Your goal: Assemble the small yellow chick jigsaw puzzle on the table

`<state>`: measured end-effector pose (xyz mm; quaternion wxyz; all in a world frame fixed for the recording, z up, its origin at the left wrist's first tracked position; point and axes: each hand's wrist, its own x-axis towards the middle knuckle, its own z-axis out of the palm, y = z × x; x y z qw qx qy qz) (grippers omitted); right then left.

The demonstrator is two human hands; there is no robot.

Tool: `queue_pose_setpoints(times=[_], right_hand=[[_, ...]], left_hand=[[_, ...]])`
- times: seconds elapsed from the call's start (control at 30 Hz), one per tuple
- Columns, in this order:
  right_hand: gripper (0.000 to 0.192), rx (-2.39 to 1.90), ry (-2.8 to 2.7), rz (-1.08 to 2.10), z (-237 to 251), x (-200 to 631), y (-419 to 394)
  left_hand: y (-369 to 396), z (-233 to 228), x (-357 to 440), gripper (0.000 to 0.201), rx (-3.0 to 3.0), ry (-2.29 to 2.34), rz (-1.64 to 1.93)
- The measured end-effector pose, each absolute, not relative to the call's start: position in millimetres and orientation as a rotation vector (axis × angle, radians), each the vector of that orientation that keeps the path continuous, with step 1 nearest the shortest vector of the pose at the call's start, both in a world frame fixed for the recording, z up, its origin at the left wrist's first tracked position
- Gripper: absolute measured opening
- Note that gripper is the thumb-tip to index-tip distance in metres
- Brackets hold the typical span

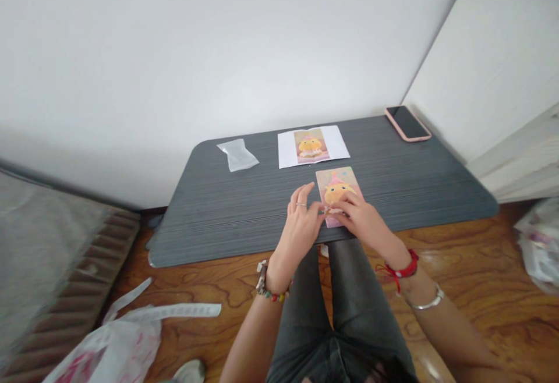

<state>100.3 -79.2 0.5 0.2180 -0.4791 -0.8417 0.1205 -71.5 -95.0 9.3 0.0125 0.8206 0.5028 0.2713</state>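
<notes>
A small picture card (pixel 334 190) with a yellow character in a pink pointed hat lies near the front edge of the dark table. Over its lower left side, the thumb and index finger of my left hand (pixel 302 215) come together, the other fingers raised. My right hand (pixel 360 219) rests over the card's lower right part, thumb and fingertips pinched close to the left ones. A small pale bit shows between the fingertips, too small to name. Behind the card, a white creased sheet (pixel 338 141) carries a similar printed picture.
A crumpled clear plastic bag (pixel 239 155) lies at the table's back left, and a phone in a pink case (pixel 408 123) at the back right. The table (pixel 218 208) stands against a white wall. Plastic bags (pixel 126 351) sit on the wooden floor.
</notes>
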Motion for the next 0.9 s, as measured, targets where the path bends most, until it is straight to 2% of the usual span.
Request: queue_pose_setpoints(times=[0.37, 0.9], right_hand=[[0.019, -1.260, -2.380, 0.320, -1.9, 147.2, -74.5], [0.018, -1.348, -2.473, 0.330, -1.6, 151.0, -75.5]], left_hand=[[-82.2, 0.7, -38.9, 0.007, 2.488, 1.436, 0.873], [-90.7, -6.6, -18.4, 0.007, 2.258, 1.725, 0.659]])
